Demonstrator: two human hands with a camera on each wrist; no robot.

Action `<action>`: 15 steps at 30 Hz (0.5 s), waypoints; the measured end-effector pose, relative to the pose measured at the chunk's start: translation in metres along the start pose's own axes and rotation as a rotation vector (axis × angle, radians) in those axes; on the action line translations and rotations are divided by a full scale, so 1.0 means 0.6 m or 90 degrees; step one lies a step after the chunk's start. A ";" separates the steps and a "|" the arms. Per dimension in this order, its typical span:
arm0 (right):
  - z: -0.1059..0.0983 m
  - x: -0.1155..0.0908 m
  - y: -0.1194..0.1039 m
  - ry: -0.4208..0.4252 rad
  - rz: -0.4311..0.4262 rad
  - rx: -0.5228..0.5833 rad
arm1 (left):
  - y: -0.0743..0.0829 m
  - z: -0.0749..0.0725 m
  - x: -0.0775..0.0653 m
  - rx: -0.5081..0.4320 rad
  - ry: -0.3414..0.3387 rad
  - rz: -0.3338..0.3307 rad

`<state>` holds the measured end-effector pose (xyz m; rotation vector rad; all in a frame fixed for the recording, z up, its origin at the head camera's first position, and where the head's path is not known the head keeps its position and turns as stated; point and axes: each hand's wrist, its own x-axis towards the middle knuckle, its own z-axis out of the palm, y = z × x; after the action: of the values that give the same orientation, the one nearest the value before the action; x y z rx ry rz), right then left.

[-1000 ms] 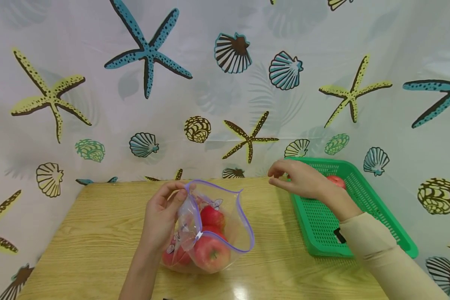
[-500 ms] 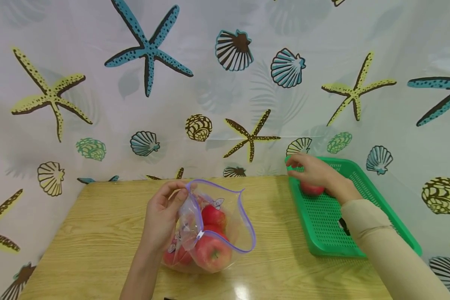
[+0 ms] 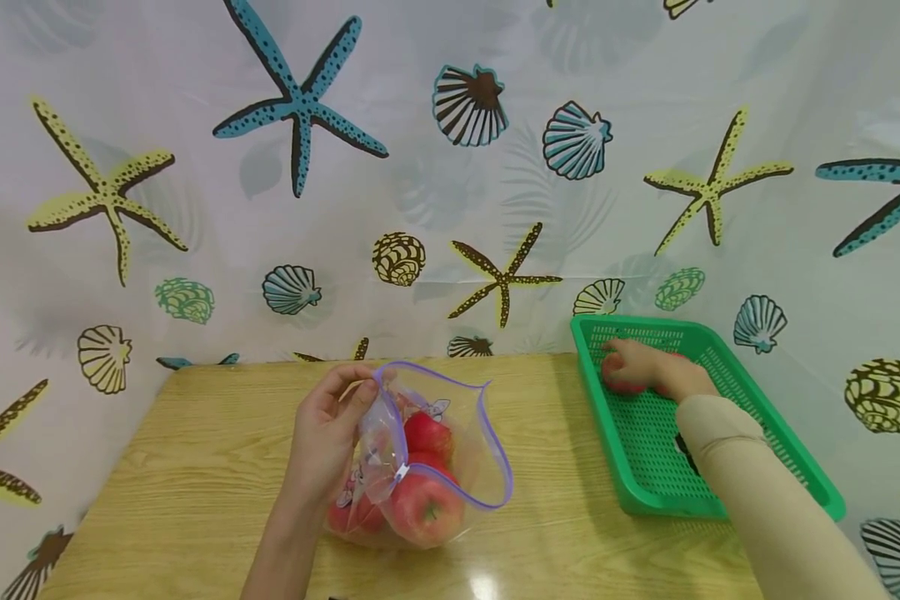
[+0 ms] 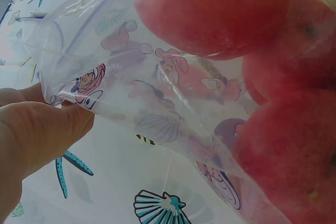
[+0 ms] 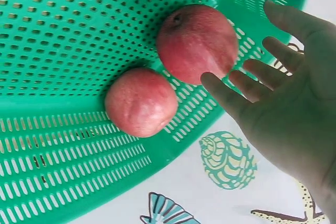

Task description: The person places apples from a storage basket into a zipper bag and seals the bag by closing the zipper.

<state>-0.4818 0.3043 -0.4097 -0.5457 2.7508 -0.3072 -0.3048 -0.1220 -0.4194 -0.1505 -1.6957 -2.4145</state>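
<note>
My left hand [image 3: 326, 442] pinches the upper left edge of a clear zip bag [image 3: 378, 417] with a purple seal; the left wrist view shows thumb and finger on the plastic [image 4: 73, 95]. Its mouth gapes, and several red apples [image 3: 427, 504] lie inside. Over in the green basket [image 3: 611, 454], my right hand [image 3: 645, 367] is at an apple [image 3: 621, 377]. Seen from the right wrist, the hand [image 5: 299, 98] has its fingers spread, with the thumb side close against that apple [image 5: 197, 45]. A second apple [image 5: 140, 102] sits beside it.
A wooden table [image 3: 195, 467] carries the bag and basket. Behind it hangs a white curtain [image 3: 435, 192] printed with starfish and shells. A small black and white piece [image 3: 686, 450] shows by the right sleeve [image 3: 750, 483].
My right hand has moved right and then down into the basket, onto an apple. The left hand and the bag stay where they were.
</note>
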 end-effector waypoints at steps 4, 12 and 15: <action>0.007 -0.004 0.008 0.012 0.021 -0.034 | -0.001 0.000 0.001 0.003 -0.002 0.000; 0.030 -0.010 0.007 -0.104 0.117 -0.040 | 0.002 -0.002 0.000 0.010 -0.004 0.000; 0.040 -0.009 0.010 -0.097 0.107 -0.076 | 0.002 -0.002 -0.001 0.007 -0.002 -0.003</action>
<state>-0.4705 0.3083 -0.4323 -0.3476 2.6567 -0.0587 -0.3039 -0.1237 -0.4187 -0.1481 -1.7125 -2.4092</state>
